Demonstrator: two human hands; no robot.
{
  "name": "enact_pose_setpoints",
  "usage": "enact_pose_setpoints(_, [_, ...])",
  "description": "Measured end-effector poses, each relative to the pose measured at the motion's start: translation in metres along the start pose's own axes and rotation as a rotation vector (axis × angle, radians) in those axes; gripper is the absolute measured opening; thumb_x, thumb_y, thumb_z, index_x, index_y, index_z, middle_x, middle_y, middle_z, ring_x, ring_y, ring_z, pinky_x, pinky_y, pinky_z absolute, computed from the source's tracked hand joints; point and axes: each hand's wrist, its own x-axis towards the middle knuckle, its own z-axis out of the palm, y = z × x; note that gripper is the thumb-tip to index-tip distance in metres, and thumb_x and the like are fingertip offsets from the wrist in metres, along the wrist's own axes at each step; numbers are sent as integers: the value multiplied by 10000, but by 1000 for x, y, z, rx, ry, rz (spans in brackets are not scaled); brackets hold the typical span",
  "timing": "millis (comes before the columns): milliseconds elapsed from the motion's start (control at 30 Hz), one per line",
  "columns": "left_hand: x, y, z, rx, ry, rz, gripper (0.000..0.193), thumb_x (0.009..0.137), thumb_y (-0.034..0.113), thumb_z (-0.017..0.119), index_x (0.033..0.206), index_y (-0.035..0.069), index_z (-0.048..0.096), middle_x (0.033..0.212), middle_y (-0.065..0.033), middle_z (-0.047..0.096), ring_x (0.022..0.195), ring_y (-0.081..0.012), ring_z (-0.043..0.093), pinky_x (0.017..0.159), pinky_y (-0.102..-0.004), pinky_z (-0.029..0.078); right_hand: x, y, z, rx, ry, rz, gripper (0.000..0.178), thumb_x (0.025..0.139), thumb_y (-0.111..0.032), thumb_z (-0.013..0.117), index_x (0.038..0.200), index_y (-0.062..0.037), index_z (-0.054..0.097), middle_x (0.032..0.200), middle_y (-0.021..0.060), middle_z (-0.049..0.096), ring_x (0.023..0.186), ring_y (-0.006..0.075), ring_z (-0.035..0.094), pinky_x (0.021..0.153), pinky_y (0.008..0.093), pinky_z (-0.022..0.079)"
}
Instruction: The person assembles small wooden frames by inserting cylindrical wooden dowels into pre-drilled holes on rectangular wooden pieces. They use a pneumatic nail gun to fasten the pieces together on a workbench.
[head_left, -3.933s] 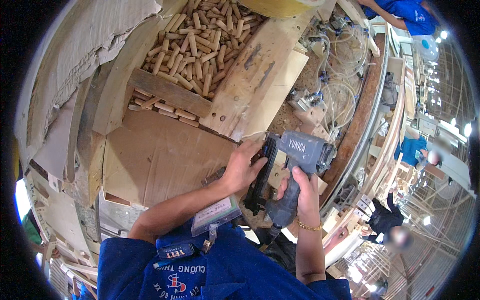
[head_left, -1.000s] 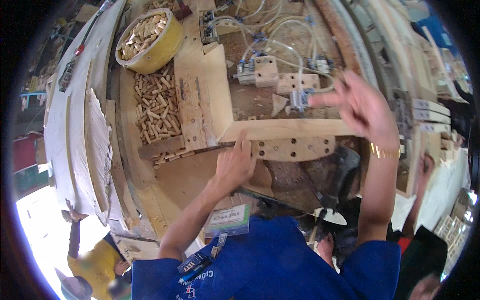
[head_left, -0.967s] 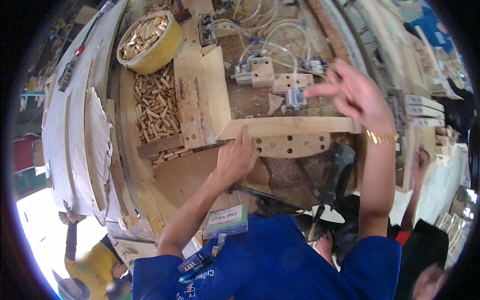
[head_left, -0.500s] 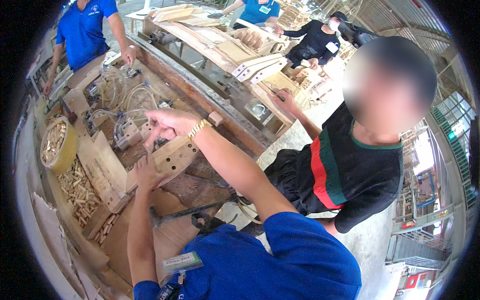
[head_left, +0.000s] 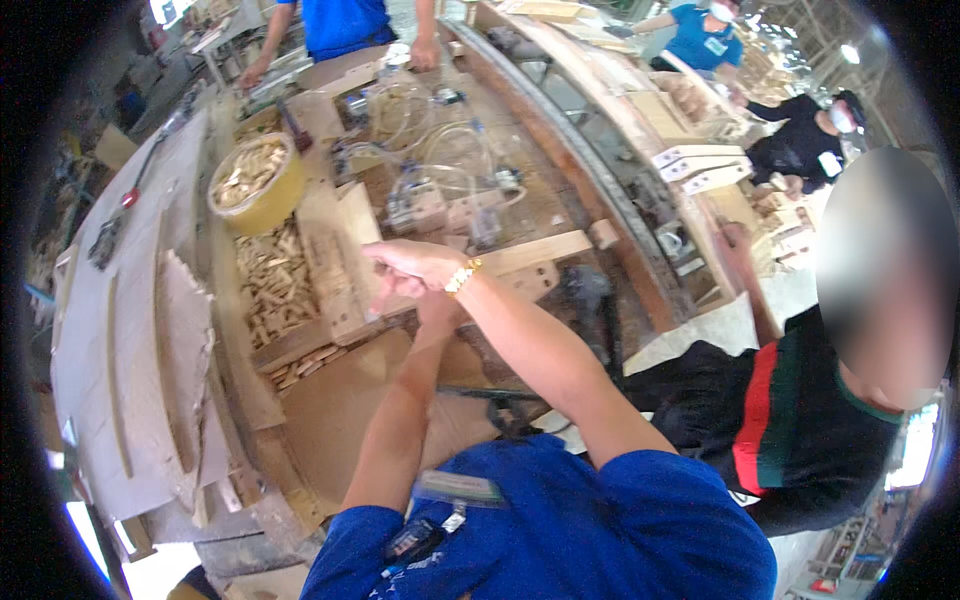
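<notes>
My right hand (head_left: 412, 270), with a gold-coloured band at its wrist, hovers over the bench. Its index finger points down toward a pale wooden piece with holes (head_left: 345, 315), and nothing shows in its grip. Just below, my left hand (head_left: 440, 312) lies beside a wooden board with drilled holes (head_left: 535, 283). The right wrist hides the left fingers, so whether they touch the board cannot be seen. Left of both hands, loose wooden dowels (head_left: 272, 285) fill a trough. More dowels sit in a yellow tub (head_left: 285, 200). Beyond my hands is a fixture with clear tubes (head_left: 455, 150).
A dark metal rail (head_left: 560, 120) borders the bench's right side. At my right stands a person in a black striped sweater (head_left: 810, 440). A worker in blue (head_left: 345, 25) stands at the far end. Drilled wooden parts (head_left: 705, 168) lie on another table.
The view has swung left, shifting the bench rightward in the picture. My right hand has moved from above the drilled board toward the dowel trough, now covering my left fingers.
</notes>
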Motion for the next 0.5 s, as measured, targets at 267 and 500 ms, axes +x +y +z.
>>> enact_pose_setpoints(267, [15, 12, -17, -80, 63, 66, 455, 871, 314, 565, 1247, 65, 506, 1200, -117, 548, 1221, -251, 450, 1090, -451, 295, 6, -1, 1, -90, -62, 35, 457, 955, -415, 401, 960, 39, 458, 919, 333, 652, 339, 26, 283, 314, 192, 256])
enact_pose_setpoints(500, [19, 8, -12, -86, 42, 63, 417, 866, 279, 554, 1224, 68, 513, 1186, -113, 551, 1212, -252, 455, 1086, -458, 297, 3, 24, -23, 29, 55, -44, 392, 912, -358, 484, 871, 28, 537, 889, 321, 662, 345, 95, 300, 349, 273, 288])
